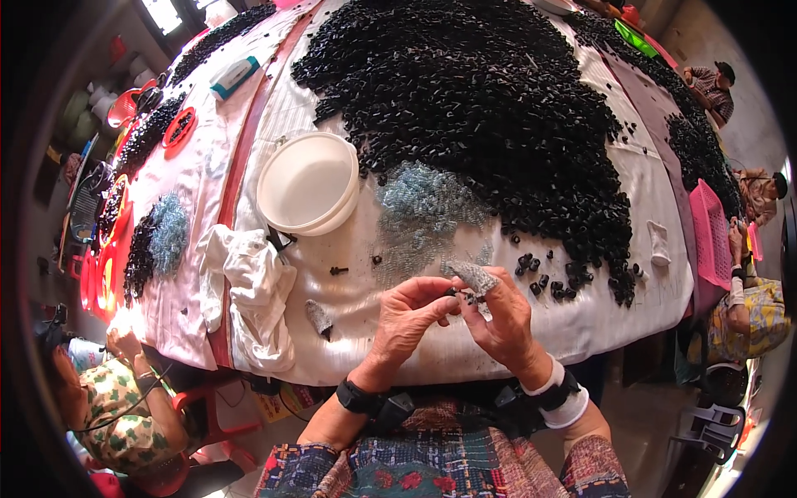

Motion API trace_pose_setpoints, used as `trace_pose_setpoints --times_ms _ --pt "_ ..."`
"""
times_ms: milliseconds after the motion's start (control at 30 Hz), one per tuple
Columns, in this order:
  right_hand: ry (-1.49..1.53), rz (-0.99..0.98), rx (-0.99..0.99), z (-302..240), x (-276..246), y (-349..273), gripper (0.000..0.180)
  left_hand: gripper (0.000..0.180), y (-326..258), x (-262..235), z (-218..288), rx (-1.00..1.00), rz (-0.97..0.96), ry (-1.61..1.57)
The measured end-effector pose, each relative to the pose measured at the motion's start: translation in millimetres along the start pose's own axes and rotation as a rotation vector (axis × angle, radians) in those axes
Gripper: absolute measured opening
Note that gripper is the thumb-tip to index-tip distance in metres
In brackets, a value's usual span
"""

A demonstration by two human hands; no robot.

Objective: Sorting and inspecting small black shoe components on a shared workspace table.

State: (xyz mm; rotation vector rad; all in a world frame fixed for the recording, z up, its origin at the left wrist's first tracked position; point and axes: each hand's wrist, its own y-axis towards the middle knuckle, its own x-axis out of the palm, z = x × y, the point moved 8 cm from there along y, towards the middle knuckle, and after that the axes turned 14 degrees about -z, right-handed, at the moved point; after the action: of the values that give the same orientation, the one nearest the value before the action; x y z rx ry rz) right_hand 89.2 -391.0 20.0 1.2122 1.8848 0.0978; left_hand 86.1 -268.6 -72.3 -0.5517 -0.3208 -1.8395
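My left hand (407, 319) and my right hand (502, 324) meet above the near edge of the cloth-covered table. Between the fingertips of both is a small black part (452, 292), mostly hidden by the fingers. A grey knitted finger sleeve (471, 275) covers a finger of my right hand. Just beyond my hands spreads a heap of tiny shiny blue-grey pieces (427, 199), too small to make out. Behind it lies a huge pile of small black parts (465, 100). Several loose black parts (556, 282) lie right of my right hand.
A white basin (307, 187) stands left of the heap, with a crumpled white cloth (253, 290) nearer me. Another grey finger sleeve (317, 318) lies by my left hand. At the right edge is a pink basket (708, 232). People sit left (124, 407) and right (751, 319).
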Motion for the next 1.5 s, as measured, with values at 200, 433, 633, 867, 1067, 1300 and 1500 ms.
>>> trace_pose_setpoints --times_ms 200,433,633,867,1067,1300,1500 --pt "0.299 0.024 0.255 23 2 -9 0.045 0.021 0 4 -2 -0.005 -0.002 -0.045" --pt "-0.023 0.003 -0.021 -3 -1 -5 0.045 0.023 1 2 -4 0.028 -0.041 -0.079" --pt "0.053 -0.048 0.107 7 1 -8 0.044 0.023 -1 3 -1 -0.004 -0.025 0.020" --pt "0.120 -0.028 0.118 12 2 -9 0.043 0.023 0 4 -3 0.003 -0.040 -0.038" --pt "0.181 -0.052 0.162 16 5 -11 0.042 0.024 -1 3 -2 -0.009 -0.034 -0.007" --pt "-0.032 -0.057 0.009 0 4 -5 0.042 0.023 -2 1 -1 -0.012 0.002 0.124" --pt "0.250 -0.033 0.230 26 10 -13 0.039 0.025 0 1 -1 -0.019 -0.033 0.037"
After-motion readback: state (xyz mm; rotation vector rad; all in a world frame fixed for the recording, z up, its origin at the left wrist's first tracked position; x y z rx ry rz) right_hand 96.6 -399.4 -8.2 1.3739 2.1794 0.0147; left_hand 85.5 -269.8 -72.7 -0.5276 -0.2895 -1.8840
